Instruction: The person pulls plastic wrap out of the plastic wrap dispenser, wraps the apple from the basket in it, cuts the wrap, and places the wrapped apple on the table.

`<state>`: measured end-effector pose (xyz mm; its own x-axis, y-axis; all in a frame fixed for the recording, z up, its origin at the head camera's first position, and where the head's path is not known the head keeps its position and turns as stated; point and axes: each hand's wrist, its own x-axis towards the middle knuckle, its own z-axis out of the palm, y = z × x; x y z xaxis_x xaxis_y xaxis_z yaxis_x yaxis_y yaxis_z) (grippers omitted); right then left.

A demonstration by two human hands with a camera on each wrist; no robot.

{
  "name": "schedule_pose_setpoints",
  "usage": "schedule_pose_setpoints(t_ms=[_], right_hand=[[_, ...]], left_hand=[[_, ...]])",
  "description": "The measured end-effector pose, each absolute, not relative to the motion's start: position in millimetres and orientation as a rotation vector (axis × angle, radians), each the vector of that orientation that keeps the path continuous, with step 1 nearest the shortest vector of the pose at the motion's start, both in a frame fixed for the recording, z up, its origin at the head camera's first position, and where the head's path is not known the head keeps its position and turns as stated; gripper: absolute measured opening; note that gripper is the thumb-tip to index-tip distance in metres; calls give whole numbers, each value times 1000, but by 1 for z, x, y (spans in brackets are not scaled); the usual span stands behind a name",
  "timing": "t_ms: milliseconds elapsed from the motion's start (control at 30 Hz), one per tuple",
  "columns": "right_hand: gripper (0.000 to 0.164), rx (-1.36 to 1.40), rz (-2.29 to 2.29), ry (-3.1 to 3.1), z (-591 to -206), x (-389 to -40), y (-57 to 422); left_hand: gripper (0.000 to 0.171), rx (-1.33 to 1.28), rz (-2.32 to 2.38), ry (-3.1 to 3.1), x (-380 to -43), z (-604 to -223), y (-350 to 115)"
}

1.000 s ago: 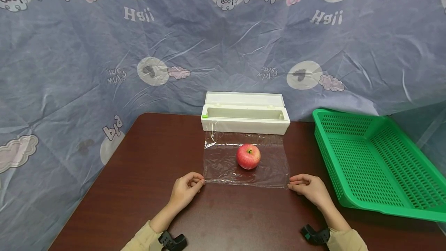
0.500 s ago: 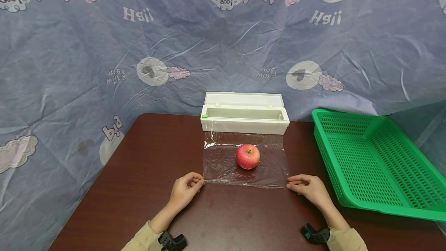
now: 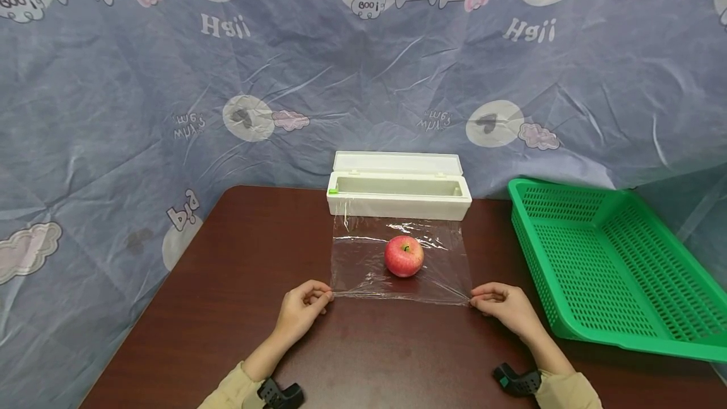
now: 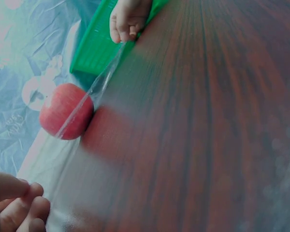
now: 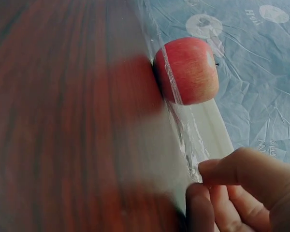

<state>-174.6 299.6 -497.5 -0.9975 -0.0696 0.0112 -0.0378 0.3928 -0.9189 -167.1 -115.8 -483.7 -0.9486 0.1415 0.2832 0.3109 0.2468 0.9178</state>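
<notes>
A sheet of clear cling film (image 3: pixel 363 264) stretches from the white dispenser box (image 3: pixel 400 207) toward the table's front. On the film sits a red apple (image 3: pixel 404 256), stem up. My left hand (image 3: pixel 303 309) pinches the film's near left corner, and my right hand (image 3: pixel 505 308) pinches the near right corner. In the left wrist view the film's near edge rises a little off the table, passing in front of the apple (image 4: pixel 66 111). Thumb and forefinger of the right hand (image 5: pixel 237 193) meet on the film's corner in the right wrist view. The box lid stands open.
A green plastic basket (image 3: pixel 625 270) stands at the right, close to my right hand. The dark brown table (image 3: pixel 227 270) reaches back to a blue printed cloth (image 3: pixel 363 81) hanging behind the box.
The film's near edge looks tauter and slightly raised, with new creases running toward both corners. My right hand has shifted slightly to the right. The apple stays in place on the film.
</notes>
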Motion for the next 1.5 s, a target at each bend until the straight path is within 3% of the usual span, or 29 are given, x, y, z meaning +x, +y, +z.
schedule_pose_setpoints(t_ms=[700, 967, 1200, 1367, 1500], right_hand=[[32, -247, -2100, 2354, -482, -186, 297], [32, -193, -2258, 2285, -482, -196, 293], [17, -106, -2387, 2229, -484, -206, 288], [20, -49, -2472, 2181, -487, -213, 284], [13, 8, -2491, 2170, -489, -219, 282]], left_hand=[[19, -347, -2074, -2134, -185, -466, -109], [13, -339, -2036, -2068, -194, -465, -103], [12, -295, -2035, -2041, -204, -470, -100], [16, -282, -2028, -2017, -211, -473, -96], [17, -277, -2027, -1990, -216, -475, -93]])
